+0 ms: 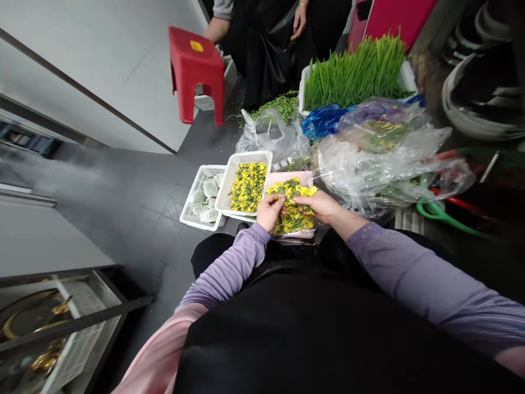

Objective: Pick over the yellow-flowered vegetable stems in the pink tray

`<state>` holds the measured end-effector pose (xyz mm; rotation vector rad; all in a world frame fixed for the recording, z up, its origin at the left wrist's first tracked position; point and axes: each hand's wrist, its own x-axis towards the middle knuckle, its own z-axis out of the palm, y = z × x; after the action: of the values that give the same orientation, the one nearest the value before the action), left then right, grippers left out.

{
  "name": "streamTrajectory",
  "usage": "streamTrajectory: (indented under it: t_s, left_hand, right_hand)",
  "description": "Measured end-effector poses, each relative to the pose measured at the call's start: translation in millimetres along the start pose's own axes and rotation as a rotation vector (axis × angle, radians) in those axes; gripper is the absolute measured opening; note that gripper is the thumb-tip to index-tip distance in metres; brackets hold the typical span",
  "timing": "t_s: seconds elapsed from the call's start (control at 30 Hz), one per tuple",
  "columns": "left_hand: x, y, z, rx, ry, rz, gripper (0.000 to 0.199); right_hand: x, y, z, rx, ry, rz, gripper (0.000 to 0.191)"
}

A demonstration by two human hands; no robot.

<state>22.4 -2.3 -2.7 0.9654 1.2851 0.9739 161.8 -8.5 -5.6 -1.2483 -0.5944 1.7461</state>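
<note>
Yellow flowers with green stems (295,219) fill a pink tray (309,176) in front of me. My left hand (270,212) is over the tray's left side, fingertips pinched together on something too small to make out. From the right, my right hand (320,204) holds a bunch of yellow flowers (303,191) between thumb and fingers, close to the left fingertips. Just left of the tray, a white basket (222,189) holds more yellow flowers (249,186). Beside it, a lower white basket (186,210) contains pale items in foam netting (210,187).
Plastic bags (361,169) lie to the right, with green scissors (441,213) beside them. Behind are a crate of green stalks (356,74), green bits on the floor (283,105) and a red stool (197,71). Another person (270,44) is at the back.
</note>
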Motion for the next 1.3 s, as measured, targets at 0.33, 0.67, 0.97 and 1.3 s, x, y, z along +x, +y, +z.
streamTrajectory:
  t_s: [0.33,0.67,0.97,1.3]
  left_hand:
    - [1,-3,-15.7,0.352,-0.138,-0.033,0.014]
    - [7,13,-24.7,1.13,-0.252,0.456,0.015]
    - [20,13,-28.3,0.94,-0.334,0.14,0.023]
    - [16,-66,-19.1,1.509,-0.316,0.103,0.024]
  right_hand:
    - [4,1,-4,-0.245,0.084,-0.117,0.022]
    - [4,4,-5,-0.364,0.022,-0.118,0.026]
    - [2,2,-5,-0.439,-0.055,-0.038,0.015]
    - [1,-11,-9,0.088,-0.023,0.12,0.012]
